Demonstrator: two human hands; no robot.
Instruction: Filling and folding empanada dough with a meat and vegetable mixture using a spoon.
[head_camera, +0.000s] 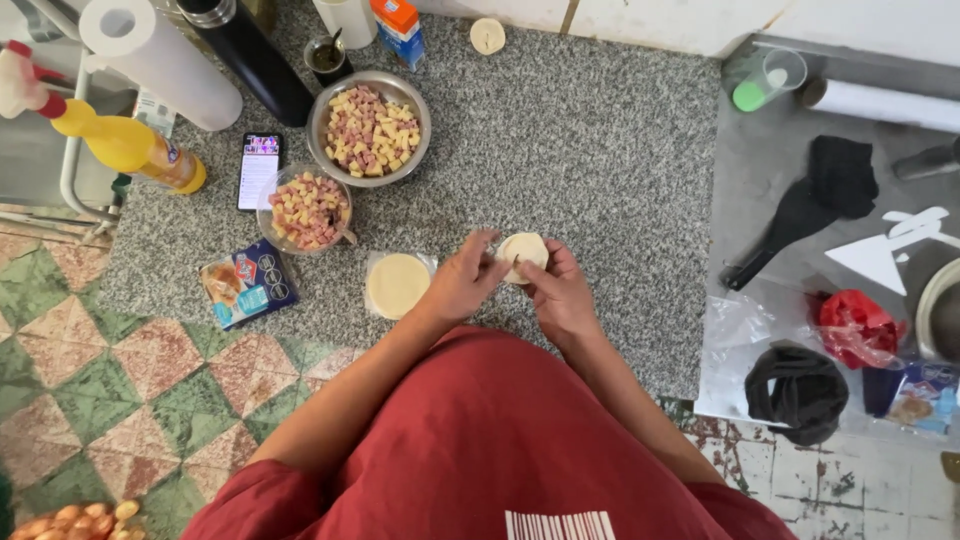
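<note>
Left hand (462, 283): fingers curled onto the left edge of a small dough round (525, 251), pinching it.
Right hand (560, 290): closed on the right and near edge of the same dough round; thumb lies on top.
Dough round: pale, held between both hands just above the grey speckled bench (600, 150), near its front edge. A dark speck sits near its left rim; possibly a fold or filling, view too small to tell.
Flat dough disc (397, 284): lies on a clear sheet on the bench, just left of the left hand.
Glass bowl (306, 209): left and farther, holds pink and yellow cubes.
Metal bowl (369, 128): beyond the glass bowl, touching or nearly so, filled with the same cubes.
Phone (259, 170): flat on the bench, left of the glass bowl, screen lit.
Blue packet (246, 283): near left part of the bench, lying flat.
Small dough piece (487, 36): far edge of the bench, well apart from the hands.
Yellow bottle (130, 145): lying tilted at far left.
Person: red garment fills the near centre of the view.
</note>
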